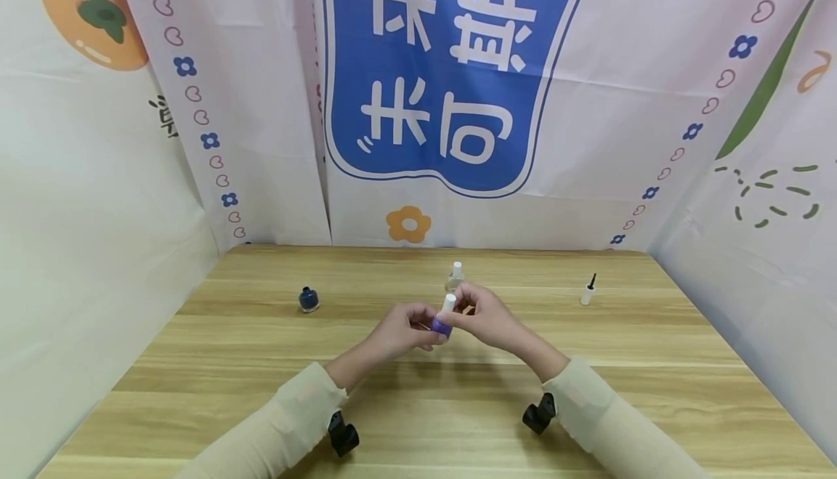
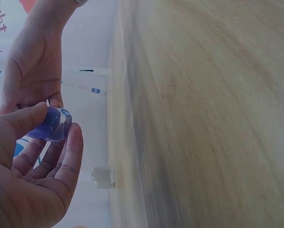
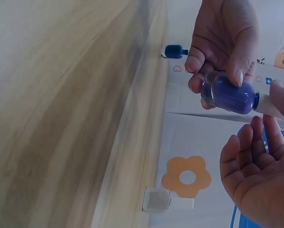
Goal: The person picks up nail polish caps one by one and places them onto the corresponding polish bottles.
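Above the middle of the table, my left hand point(image 1: 407, 328) holds a purple nail polish bottle point(image 1: 441, 328) between thumb and fingers. My right hand point(image 1: 485, 313) pinches the bottle's white cap point(image 1: 449, 303). The bottle leans slightly in the head view. In the right wrist view a short bit of purple neck shows between the glass bottle point(image 3: 232, 95) and the cap; whether the cap is loosened I cannot tell. Left fingers wrap the glass in the left wrist view, where the cap is hidden.
A dark blue nail polish bottle point(image 1: 309, 299) stands uncapped on the left of the wooden table point(image 1: 431, 421). A clear bottle with a white cap point(image 1: 454, 278) stands behind my hands. On the right, a white cap point(image 1: 587, 294) stands with its dark brush pointing up. Printed cloth surrounds the table.
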Tool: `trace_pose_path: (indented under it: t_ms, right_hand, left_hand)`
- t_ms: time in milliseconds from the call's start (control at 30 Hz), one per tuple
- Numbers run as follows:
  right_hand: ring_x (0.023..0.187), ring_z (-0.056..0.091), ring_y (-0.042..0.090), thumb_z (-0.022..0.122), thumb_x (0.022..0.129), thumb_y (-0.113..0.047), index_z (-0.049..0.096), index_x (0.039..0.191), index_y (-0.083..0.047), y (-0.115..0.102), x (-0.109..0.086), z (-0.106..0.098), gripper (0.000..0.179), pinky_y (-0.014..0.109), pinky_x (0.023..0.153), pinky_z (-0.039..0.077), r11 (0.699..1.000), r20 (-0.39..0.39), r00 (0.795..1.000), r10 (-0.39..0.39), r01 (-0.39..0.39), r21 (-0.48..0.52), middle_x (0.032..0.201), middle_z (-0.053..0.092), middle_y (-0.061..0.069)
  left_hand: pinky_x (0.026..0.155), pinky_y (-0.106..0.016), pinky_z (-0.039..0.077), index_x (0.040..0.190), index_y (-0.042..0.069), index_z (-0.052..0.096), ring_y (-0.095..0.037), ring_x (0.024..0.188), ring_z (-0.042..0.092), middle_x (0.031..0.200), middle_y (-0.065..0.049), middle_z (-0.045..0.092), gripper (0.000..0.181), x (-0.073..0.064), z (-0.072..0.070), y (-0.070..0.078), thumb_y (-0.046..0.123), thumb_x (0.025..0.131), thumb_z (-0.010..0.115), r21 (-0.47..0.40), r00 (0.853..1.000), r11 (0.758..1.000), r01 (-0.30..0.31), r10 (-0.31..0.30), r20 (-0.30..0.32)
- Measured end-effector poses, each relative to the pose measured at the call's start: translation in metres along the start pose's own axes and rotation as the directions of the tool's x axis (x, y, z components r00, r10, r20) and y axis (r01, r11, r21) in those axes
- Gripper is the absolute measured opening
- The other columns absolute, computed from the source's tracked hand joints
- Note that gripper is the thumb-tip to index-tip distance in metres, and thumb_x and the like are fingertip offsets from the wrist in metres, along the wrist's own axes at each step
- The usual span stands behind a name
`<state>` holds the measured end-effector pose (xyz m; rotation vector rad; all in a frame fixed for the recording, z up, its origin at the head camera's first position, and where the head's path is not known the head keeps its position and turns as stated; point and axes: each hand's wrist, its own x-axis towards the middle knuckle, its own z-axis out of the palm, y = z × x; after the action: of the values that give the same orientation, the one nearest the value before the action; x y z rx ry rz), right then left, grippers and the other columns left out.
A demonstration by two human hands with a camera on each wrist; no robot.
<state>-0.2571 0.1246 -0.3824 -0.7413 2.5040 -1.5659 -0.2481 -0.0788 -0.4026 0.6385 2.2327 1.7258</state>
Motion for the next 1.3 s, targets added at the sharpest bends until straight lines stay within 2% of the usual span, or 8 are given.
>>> trace_pose_path:
  t_ms: [133, 300, 533, 667, 767, 833, 1033, 1300]
  right_hand:
    - [0.079, 0.052, 0.024, 0.072, 0.089, -0.010, 0.060, 0.095, -0.004, 0.000, 0.001, -0.005, 0.015, 0.025, 0.060, 0.045, 0.999, 0.029, 0.999, -0.033, 0.033, -0.005, 0.086, 0.057, 0.005]
    - [0.084, 0.052, 0.022, 0.070, 0.090, -0.010, 0.062, 0.116, -0.003, 0.001, 0.001, -0.018, 0.027, 0.026, 0.067, 0.049, 0.995, 0.109, 0.989, -0.101, 0.099, 0.020, 0.093, 0.057, 0.006]
    - [0.089, 0.054, 0.024, 0.062, 0.096, -0.009, 0.060, 0.128, -0.004, 0.001, 0.001, -0.027, 0.033, 0.035, 0.071, 0.052, 0.984, 0.261, 0.950, -0.174, 0.159, 0.080, 0.100, 0.060, 0.010]
    - [0.096, 0.058, 0.021, 0.059, 0.098, -0.008, 0.061, 0.127, -0.001, -0.001, 0.001, -0.026, 0.030, 0.034, 0.081, 0.054, 0.981, 0.312, 0.933, -0.181, 0.150, 0.121, 0.110, 0.062, 0.010]
    - [0.099, 0.059, 0.021, 0.059, 0.097, -0.008, 0.064, 0.123, -0.001, -0.001, 0.001, -0.023, 0.027, 0.034, 0.086, 0.054, 0.981, 0.304, 0.936, -0.179, 0.148, 0.123, 0.117, 0.063, 0.010]
    - [0.097, 0.059, 0.021, 0.060, 0.097, -0.009, 0.066, 0.120, -0.002, -0.001, 0.002, -0.022, 0.025, 0.033, 0.082, 0.055, 0.983, 0.280, 0.943, -0.178, 0.155, 0.102, 0.115, 0.064, 0.009]
    - [0.087, 0.055, 0.023, 0.065, 0.094, -0.012, 0.070, 0.111, -0.004, 0.000, 0.002, -0.018, 0.019, 0.029, 0.069, 0.050, 0.990, 0.178, 0.974, -0.140, 0.135, 0.042, 0.096, 0.063, 0.006]
    - [0.075, 0.050, 0.019, 0.068, 0.092, -0.010, 0.064, 0.092, -0.006, 0.002, 0.003, -0.010, 0.005, 0.026, 0.060, 0.042, 0.997, 0.077, 0.994, -0.074, 0.071, 0.042, 0.083, 0.056, 0.003]
  left_hand:
    - [0.073, -0.036, 0.059, 0.103, 0.000, 0.067, -0.020, 0.082, 0.066, 0.093, -0.008, 0.066, 0.023, 0.000, -0.001, -0.001, 0.009, 0.085, 0.076, 0.000, 1.000, 1.000, 0.011, -0.011, 0.000]
    - [0.072, -0.035, 0.059, 0.102, -0.001, 0.066, -0.020, 0.081, 0.065, 0.093, -0.009, 0.066, 0.022, 0.000, -0.004, -0.001, 0.008, 0.085, 0.076, 0.006, 1.000, 1.000, 0.012, -0.012, 0.018]
    - [0.073, -0.036, 0.059, 0.101, 0.000, 0.067, -0.021, 0.081, 0.064, 0.093, -0.009, 0.065, 0.021, 0.000, -0.006, -0.003, 0.008, 0.084, 0.076, 0.009, 0.997, 1.000, 0.015, -0.016, 0.069]
    - [0.073, -0.037, 0.059, 0.105, -0.001, 0.067, -0.021, 0.082, 0.064, 0.095, -0.010, 0.065, 0.024, 0.000, -0.006, -0.002, 0.008, 0.085, 0.076, -0.004, 0.997, 1.000, 0.019, -0.019, 0.079]
    - [0.073, -0.036, 0.059, 0.106, -0.002, 0.066, -0.021, 0.083, 0.064, 0.096, -0.010, 0.065, 0.025, -0.001, -0.005, -0.001, 0.008, 0.085, 0.075, -0.006, 0.997, 1.000, 0.018, -0.018, 0.077]
    - [0.073, -0.035, 0.059, 0.107, -0.003, 0.066, -0.021, 0.083, 0.065, 0.096, -0.010, 0.065, 0.026, -0.001, -0.005, -0.001, 0.008, 0.085, 0.075, -0.007, 0.997, 1.000, 0.016, -0.016, 0.073]
    - [0.073, -0.036, 0.059, 0.108, -0.004, 0.066, -0.020, 0.083, 0.065, 0.097, -0.010, 0.065, 0.026, -0.001, -0.004, 0.001, 0.008, 0.086, 0.074, -0.008, 0.998, 1.000, 0.021, -0.020, 0.059]
    - [0.073, -0.038, 0.059, 0.106, -0.002, 0.066, -0.021, 0.082, 0.066, 0.094, -0.009, 0.066, 0.025, -0.001, -0.002, 0.002, 0.009, 0.086, 0.075, -0.019, 0.999, 0.999, 0.032, -0.032, 0.030]
